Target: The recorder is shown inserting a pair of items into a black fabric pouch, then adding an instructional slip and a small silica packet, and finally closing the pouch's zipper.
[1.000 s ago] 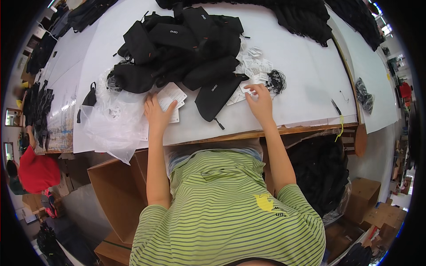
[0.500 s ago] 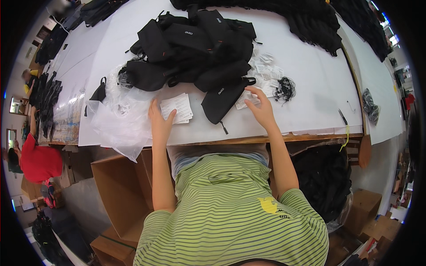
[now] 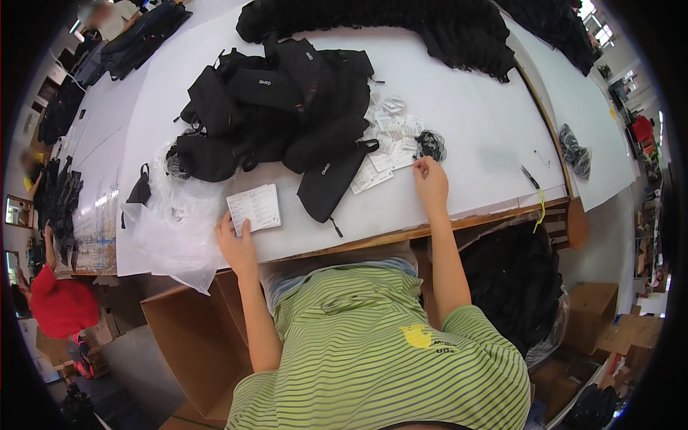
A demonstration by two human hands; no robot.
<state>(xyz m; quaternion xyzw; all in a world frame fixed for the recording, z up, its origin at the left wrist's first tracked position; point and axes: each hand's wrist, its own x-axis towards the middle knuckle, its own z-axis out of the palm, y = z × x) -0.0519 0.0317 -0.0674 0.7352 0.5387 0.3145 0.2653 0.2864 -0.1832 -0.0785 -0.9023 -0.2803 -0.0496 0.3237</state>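
Note:
My left hand [image 3: 238,242] is closed on the lower corner of a stack of white printed cards [image 3: 255,206], its thumb over the top. My right hand [image 3: 433,188] has its fingertips pinched together beside a tangled bundle of thin black cords [image 3: 431,146]; whatever is between them is too small to make out. Left of that hand, more white printed cards [image 3: 373,175] lie loosely spread. Between my hands a black zippered pouch [image 3: 326,185] rests at the near side of a heap of similar black pouches [image 3: 272,107].
Crumpled clear plastic bags [image 3: 175,236] lie left of the cards. Scissors [image 3: 529,177] with a yellow tie are near the table's right edge. A long row of black items [image 3: 387,32] lies at the far side. An open cardboard box [image 3: 190,330] stands below the table.
My right hand has moved from the loose cards to the cords, and its fingers have closed. My left hand has closed on the card stack, which sits slightly nearer me. The whole view has shifted.

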